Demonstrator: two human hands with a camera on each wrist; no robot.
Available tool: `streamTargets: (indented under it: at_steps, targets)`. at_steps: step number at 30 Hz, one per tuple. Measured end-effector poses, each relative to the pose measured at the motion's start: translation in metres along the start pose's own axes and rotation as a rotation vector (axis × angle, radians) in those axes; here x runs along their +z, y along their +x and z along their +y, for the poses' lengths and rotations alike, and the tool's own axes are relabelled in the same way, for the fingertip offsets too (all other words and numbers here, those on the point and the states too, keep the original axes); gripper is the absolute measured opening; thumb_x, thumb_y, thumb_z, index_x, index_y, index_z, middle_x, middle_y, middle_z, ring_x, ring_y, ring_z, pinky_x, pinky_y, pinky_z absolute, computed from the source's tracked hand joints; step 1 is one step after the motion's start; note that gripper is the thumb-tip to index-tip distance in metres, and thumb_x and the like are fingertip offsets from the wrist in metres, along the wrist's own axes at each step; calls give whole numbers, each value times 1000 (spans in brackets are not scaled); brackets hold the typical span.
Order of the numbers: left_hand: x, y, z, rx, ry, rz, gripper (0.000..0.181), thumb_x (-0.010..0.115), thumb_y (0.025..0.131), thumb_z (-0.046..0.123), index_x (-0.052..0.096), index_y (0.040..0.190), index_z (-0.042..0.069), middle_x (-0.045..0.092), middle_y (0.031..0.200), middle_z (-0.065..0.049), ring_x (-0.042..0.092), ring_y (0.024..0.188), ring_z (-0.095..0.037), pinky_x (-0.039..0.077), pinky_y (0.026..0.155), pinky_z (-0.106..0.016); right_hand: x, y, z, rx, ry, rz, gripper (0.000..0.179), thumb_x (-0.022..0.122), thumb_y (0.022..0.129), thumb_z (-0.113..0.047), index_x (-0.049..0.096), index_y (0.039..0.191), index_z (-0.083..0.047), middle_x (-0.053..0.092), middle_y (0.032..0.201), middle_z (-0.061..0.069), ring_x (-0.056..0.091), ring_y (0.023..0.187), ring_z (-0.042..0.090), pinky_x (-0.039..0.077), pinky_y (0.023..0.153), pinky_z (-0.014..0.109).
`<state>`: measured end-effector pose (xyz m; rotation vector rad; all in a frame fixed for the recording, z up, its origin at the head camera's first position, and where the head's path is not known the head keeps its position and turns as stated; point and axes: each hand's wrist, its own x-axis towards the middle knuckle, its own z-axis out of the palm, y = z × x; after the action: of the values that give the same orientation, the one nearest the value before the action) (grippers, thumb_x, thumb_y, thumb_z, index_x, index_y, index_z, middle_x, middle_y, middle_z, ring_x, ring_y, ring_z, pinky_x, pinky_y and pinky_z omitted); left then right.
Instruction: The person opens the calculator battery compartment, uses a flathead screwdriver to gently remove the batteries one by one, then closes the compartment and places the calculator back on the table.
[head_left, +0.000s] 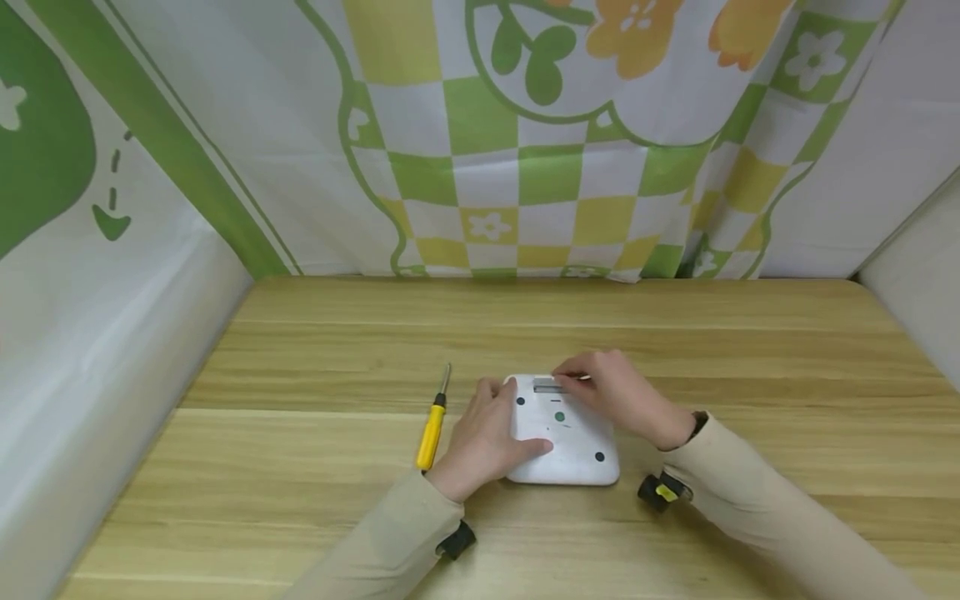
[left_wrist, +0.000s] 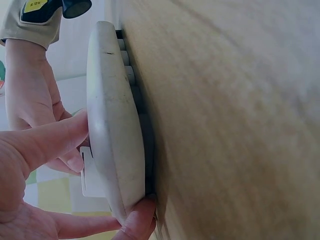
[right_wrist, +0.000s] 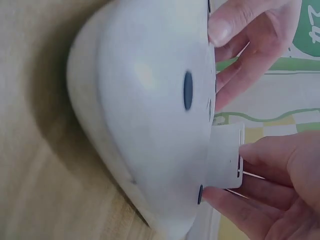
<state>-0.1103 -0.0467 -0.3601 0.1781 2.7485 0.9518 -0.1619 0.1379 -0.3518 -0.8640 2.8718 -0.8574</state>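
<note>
We're pinching white rectangular plastic flap point(right_wrist: 225, 155), upright near far edge of white rounded-square plastic device point(head_left: 573, 454) on wood-grain table point(head_left: 300, 475), long axis L-R, w/ nearer R hand point(head_left: 617, 393), L hand point(head_left: 486, 435) gripping device's L side.

- On your left, the white fabric wall point(head_left: 161, 208) bears a dark-green dashed arrow point(head_left: 112, 223) pointing down.
- On your black right-wrist camera point(left_wrist: 76, 8), the yellow label point(left_wrist: 34, 5) has characters you cannot make out.

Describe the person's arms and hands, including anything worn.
The left sleeve and right sleeve are long and beige. The left wrist camera and right wrist camera look black; the right one bears a yellow label. The left hand and right hand wear no gloves.
</note>
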Motion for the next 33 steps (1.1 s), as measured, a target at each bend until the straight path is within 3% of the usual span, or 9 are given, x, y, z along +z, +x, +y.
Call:
streamTargets:
  at_steps: [14, 33]
  targets:
    - [0, 0, -1, 14, -20, 13, 87, 80, 77, 34, 38, 143, -3, 38, 139, -21, 48, 114, -33, 47, 89, -45, -8, -12, 3, -27, 45, 89, 14, 65, 89, -3, 74, 99, 0, 73, 93, 11, 69, 85, 19, 57, 73, 31]
    - [1, -1, 0, 5, -31, 27, 87, 81, 75, 32, 39, 143, -2, 39, 139, -21, 47, 118, -35, 45, 94, -47, -33, -40, 34, 15, -33, 198, 14, 64, 88, 0, 74, 97, 3, 73, 94, 17, 70, 88, 29, 57, 73, 39]
